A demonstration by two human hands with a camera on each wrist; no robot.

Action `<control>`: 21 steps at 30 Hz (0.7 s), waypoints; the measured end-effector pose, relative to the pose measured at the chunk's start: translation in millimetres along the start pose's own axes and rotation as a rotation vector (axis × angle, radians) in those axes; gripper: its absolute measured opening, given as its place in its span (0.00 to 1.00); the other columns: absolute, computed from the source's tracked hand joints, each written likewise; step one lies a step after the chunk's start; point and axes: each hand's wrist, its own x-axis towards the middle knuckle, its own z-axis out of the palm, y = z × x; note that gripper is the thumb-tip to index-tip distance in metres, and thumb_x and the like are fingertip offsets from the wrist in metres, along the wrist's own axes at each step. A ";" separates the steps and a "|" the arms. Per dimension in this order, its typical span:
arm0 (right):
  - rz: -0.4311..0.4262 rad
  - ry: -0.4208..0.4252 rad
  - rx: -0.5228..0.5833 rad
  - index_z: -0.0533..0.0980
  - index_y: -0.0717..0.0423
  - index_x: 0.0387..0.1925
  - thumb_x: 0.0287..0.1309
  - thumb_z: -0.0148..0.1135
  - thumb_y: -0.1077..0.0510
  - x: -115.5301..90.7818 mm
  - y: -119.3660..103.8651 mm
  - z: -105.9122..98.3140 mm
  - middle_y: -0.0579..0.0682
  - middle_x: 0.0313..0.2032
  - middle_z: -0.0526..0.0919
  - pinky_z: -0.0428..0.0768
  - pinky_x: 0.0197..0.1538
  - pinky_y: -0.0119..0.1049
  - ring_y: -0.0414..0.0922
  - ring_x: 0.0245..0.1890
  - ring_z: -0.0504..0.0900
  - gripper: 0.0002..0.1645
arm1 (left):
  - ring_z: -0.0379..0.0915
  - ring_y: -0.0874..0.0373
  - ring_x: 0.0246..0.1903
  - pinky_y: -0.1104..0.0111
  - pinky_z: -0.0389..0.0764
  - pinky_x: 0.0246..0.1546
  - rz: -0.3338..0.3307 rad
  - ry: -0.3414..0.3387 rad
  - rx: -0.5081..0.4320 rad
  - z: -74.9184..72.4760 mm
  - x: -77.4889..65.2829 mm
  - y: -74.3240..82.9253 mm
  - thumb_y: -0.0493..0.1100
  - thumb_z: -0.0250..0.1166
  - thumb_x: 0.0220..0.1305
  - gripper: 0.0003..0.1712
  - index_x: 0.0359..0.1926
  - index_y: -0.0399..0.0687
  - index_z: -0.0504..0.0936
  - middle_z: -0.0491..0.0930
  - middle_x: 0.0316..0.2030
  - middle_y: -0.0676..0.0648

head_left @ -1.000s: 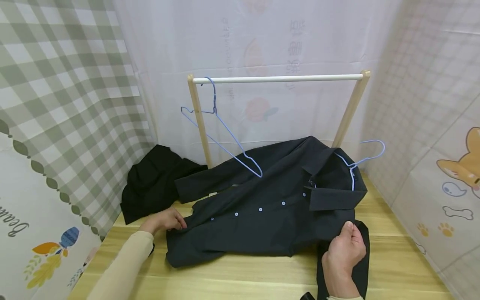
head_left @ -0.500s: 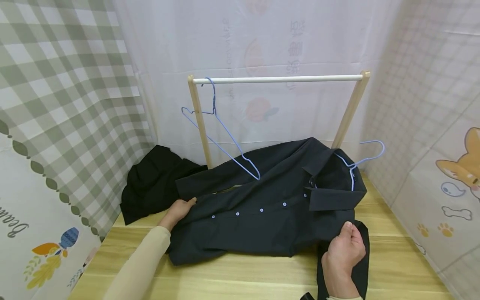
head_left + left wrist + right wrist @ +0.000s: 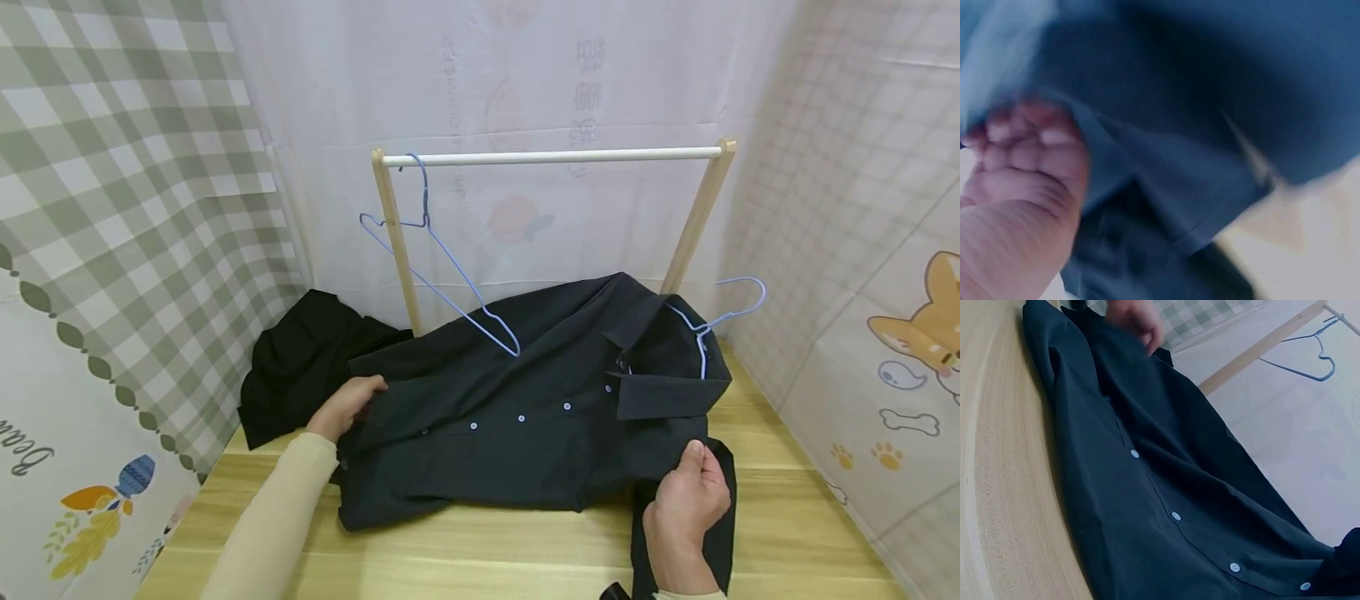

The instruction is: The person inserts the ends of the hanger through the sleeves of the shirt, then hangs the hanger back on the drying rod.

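Observation:
A dark button-up shirt (image 3: 480, 450) lies sideways on the wooden table, collar to the right and hem to the left. A blue hanger (image 3: 701, 331) sits inside its collar, the hook sticking out to the right. At the hem's far corner, my left hand (image 3: 347, 408) pinches the cloth; the left wrist view is blurred, with curled fingers (image 3: 1029, 134) against the fabric. My right hand (image 3: 688, 500) pinches the shirt near the shoulder below the collar, thumb on top. One sleeve hangs down beneath that hand toward the table's front. In the right wrist view the row of pale buttons (image 3: 1175, 516) shows.
A rack with a white rail (image 3: 555, 156) and wooden legs stands behind the shirt. Another blue hanger (image 3: 468, 287) hangs from its left end, its lower corner in front of the shirt. A crumpled black garment (image 3: 300, 367) lies at the back left. Printed cloth walls surround the table.
My left hand has let go of the near hem, moved up to the hem's far corner, and drawn the cloth outward over the far sleeve. My right hand has stayed in place.

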 end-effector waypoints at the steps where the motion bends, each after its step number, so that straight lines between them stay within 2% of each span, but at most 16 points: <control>1: 0.001 0.001 -0.001 0.79 0.61 0.54 0.73 0.52 0.48 0.0 -0.3 0.2 0.39 0.42 0.81 0.72 0.57 0.30 0.35 0.48 0.75 0.23 | 0.70 0.51 0.36 0.61 0.73 0.41 0.006 0.025 -0.028 -8.7 -0.7 7.0 0.47 0.55 0.68 0.12 0.37 0.42 0.77 0.73 0.37 0.46; 4: -0.005 -0.003 0.009 0.80 0.59 0.52 0.73 0.52 0.48 0.5 -0.6 0.4 0.39 0.41 0.81 0.73 0.54 0.28 0.35 0.47 0.76 0.20 | 0.69 0.47 0.46 0.57 0.71 0.51 0.061 0.136 -0.069 -31.1 -0.9 24.9 0.50 0.53 0.73 0.21 0.52 0.37 0.77 0.73 0.52 0.40; 7: -0.016 -0.005 0.034 0.82 0.56 0.47 0.72 0.54 0.49 0.8 -1.0 0.8 0.39 0.39 0.82 0.73 0.49 0.26 0.35 0.45 0.77 0.18 | 0.66 0.43 0.56 0.53 0.68 0.59 0.136 0.234 -0.033 -42.3 -1.1 35.5 0.50 0.53 0.76 0.26 0.64 0.36 0.74 0.68 0.64 0.37; 10: -0.029 -0.008 0.033 0.83 0.54 0.43 0.72 0.54 0.49 0.9 -1.3 1.1 0.38 0.36 0.82 0.72 0.47 0.26 0.35 0.42 0.77 0.16 | 0.69 0.40 0.56 0.52 0.70 0.58 0.180 0.321 0.055 -42.5 -2.3 35.7 0.45 0.54 0.76 0.22 0.62 0.35 0.75 0.72 0.61 0.34; 14: -0.024 -0.010 0.015 0.83 0.54 0.42 0.73 0.53 0.49 1.4 -1.2 0.8 0.37 0.34 0.82 0.71 0.48 0.28 0.34 0.41 0.76 0.17 | 0.72 0.39 0.51 0.49 0.72 0.53 0.234 0.399 0.264 -37.7 -11.4 20.9 0.40 0.56 0.74 0.17 0.56 0.34 0.78 0.77 0.53 0.33; 17: -0.020 -0.014 -0.004 0.82 0.56 0.44 0.73 0.52 0.49 1.9 -1.0 0.3 0.37 0.34 0.81 0.71 0.49 0.29 0.34 0.42 0.76 0.18 | 0.75 0.42 0.40 0.52 0.75 0.42 0.253 0.388 0.440 -37.4 -28.1 0.1 0.43 0.58 0.73 0.14 0.48 0.36 0.80 0.80 0.43 0.36; 19: -0.025 -0.020 -0.010 0.81 0.58 0.46 0.73 0.52 0.49 2.2 -1.3 -0.2 0.38 0.35 0.81 0.71 0.49 0.29 0.34 0.42 0.75 0.19 | 0.73 0.47 0.31 0.57 0.74 0.33 0.234 0.326 0.532 -38.2 -42.7 -16.1 0.48 0.59 0.72 0.15 0.41 0.38 0.81 0.79 0.34 0.40; 21: -0.034 -0.025 -0.007 0.81 0.58 0.46 0.73 0.52 0.49 2.6 -1.4 -0.6 0.39 0.35 0.80 0.71 0.49 0.29 0.35 0.42 0.75 0.19 | 0.68 0.53 0.24 0.62 0.69 0.27 0.188 0.242 0.608 -38.7 -57.9 -32.6 0.54 0.58 0.72 0.21 0.34 0.40 0.80 0.75 0.25 0.47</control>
